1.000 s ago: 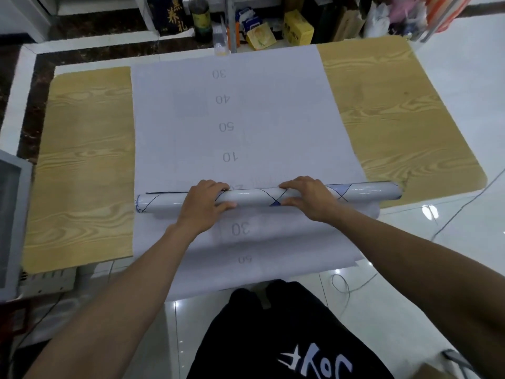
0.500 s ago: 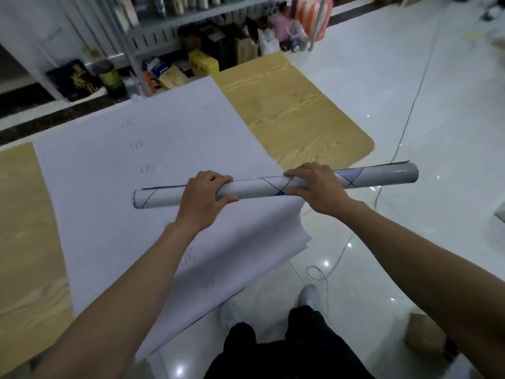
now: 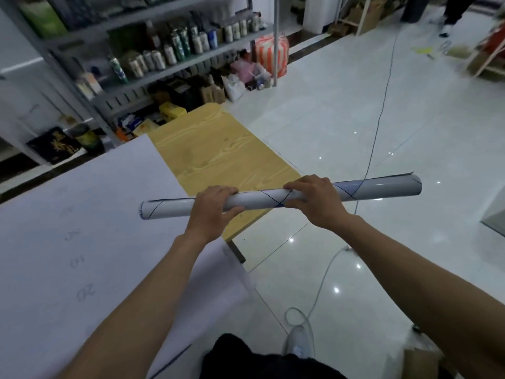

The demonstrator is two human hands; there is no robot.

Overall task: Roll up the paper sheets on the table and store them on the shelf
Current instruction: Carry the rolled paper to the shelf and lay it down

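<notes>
the roll (image 3: 259, 199) is off the table, held nearly level in the air in front of the person. it runs from about 9 o'clock to 3 o'clock, with the 3 o'clock end a touch higher. the left hand (image 3: 211, 207) is wrapped over it from above, fingers curled round the far side and thumb on the near side. the right hand (image 3: 314, 202) grasps it the same way, toward 3 o'clock of the left, with a bare stretch of roll between them. blue lines cross the roll's outer face, and a loose edge sticks up at its 3 o'clock end. that end hangs over the floor (image 3: 423, 119). the 9 o'clock end is over the sheets (image 3: 82, 228), which lie flat on the table (image 3: 218, 160) and droop past its near edge. faint numbers show on the top sheet. the shelf (image 3: 164, 67), stocked with cans and bottles, stands at 11 o'clock beyond the table. a cable (image 3: 378, 132) trails across the floor at 1 o'clock.
</notes>
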